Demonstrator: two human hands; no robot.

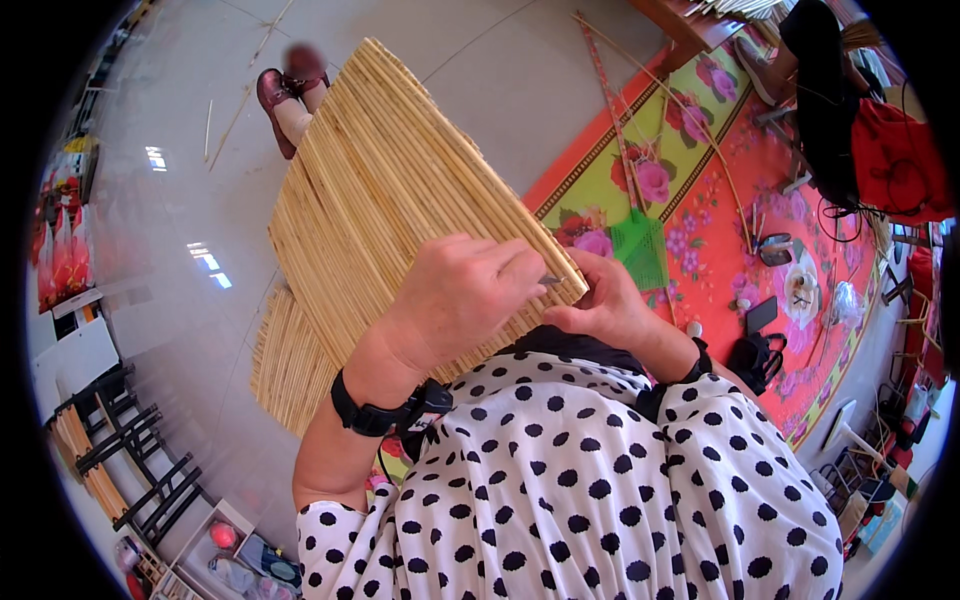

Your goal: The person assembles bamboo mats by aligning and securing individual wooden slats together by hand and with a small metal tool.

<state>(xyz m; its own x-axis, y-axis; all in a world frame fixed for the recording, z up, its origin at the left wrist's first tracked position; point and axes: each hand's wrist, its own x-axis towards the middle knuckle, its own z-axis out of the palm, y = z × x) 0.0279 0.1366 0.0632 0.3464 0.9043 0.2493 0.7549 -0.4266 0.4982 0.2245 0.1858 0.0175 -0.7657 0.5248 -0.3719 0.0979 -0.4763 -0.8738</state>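
Note:
A large panel of straw-coloured stalks (400, 170), laid tightly side by side, slants across in front of me with its near right corner between my hands. My left hand (470, 290) is closed over the panel's near part, and a short dark metal tip (550, 280) sticks out by its fingers; the rest of that tool is hidden. On the right edge, near the corner, my right hand (608, 305) pinches the panel between thumb and fingers. Below and left of it lies a second stalk panel (290, 355), partly covered by the first.
Beyond the panel are a person's dark red shoes (275, 95). A flowered red mat (690, 235) at the right carries a green mesh piece (640, 250), loose stalks (725, 165) and a dark phone (761, 316). Another person (825, 90) is at the upper right. Folded black-framed furniture (125, 440) stands left.

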